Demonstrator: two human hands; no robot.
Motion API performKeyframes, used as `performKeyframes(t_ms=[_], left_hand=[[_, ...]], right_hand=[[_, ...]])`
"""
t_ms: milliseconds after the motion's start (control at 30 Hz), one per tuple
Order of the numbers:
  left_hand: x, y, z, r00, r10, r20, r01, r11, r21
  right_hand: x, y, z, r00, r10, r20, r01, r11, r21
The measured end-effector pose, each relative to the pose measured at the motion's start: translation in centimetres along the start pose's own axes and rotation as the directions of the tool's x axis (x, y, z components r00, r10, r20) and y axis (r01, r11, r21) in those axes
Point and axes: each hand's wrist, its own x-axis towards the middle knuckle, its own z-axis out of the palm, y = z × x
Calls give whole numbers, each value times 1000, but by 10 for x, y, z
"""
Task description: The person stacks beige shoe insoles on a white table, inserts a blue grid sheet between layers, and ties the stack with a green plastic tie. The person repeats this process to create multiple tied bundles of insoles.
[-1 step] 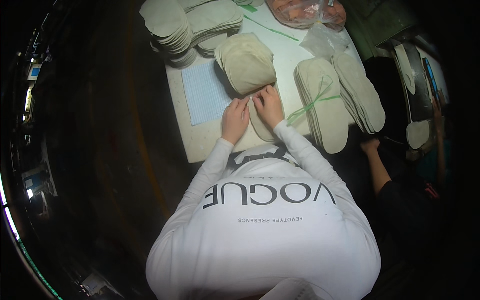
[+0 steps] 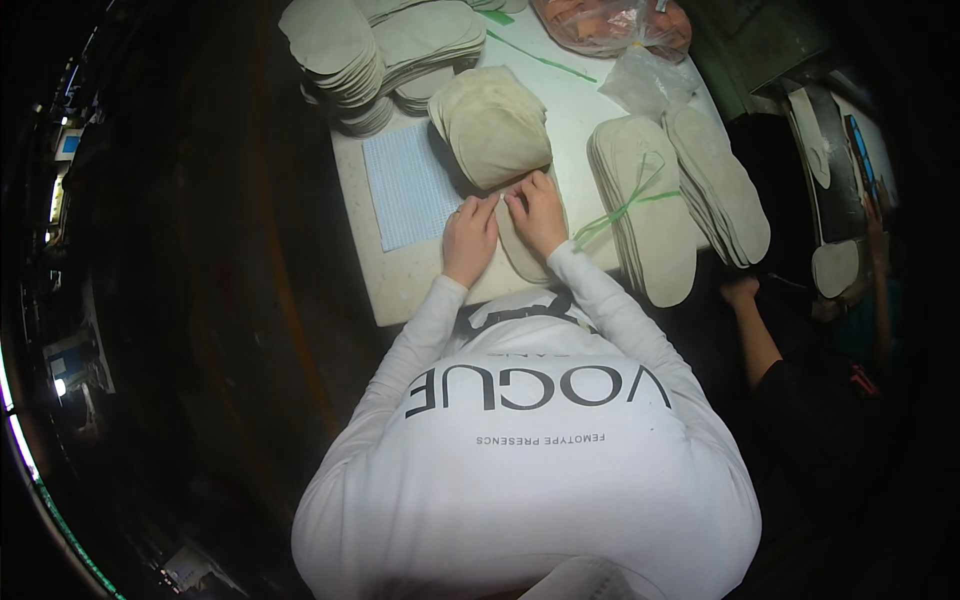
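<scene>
My left hand [image 2: 470, 240] and my right hand [image 2: 538, 212] meet over a beige insole [image 2: 518, 252] lying at the table's near side. Thumb and fingers of each hand are pinched together, with a tiny white bit [image 2: 502, 196] showing between the fingertips; what it is, I cannot make out. Right behind the fingers, a bent stack of beige insoles [image 2: 495, 125] curls upward and shades the spot. A blue-and-white striped sheet [image 2: 408, 190] lies flat to the left of my left hand. Right of my right hand lies an insole stack [image 2: 650, 235] with a green tie strip [image 2: 628, 207] across it.
Another insole stack [image 2: 722, 190] lies farther right. Taller insole piles [image 2: 335, 50] stand at the far left of the white table [image 2: 395, 285]. A clear bag with orange contents [image 2: 610, 25] sits at the back. At right, another person's arm [image 2: 755, 335] is close to the table.
</scene>
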Motion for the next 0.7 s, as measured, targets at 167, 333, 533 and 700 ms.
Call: performKeyframes(t_ms=[167,333,533,700], left_hand=[[6,-3,-14,984,109,143,-137,970,202],[1,2,-20,837,361,412,-267,925,-269],[8,9,-22,804,296,516,-128,933,-336],[25,12,-43,846,-124,518,356,856,-376]], right_hand=[[5,1,-21,974,197,109,-212,966,150],[25,14,-62,971,231,-63,-218,962,163],[33,25,-78,961,271,-58,-253,942,218],[33,31,-77,988,151,-40,-151,988,21]])
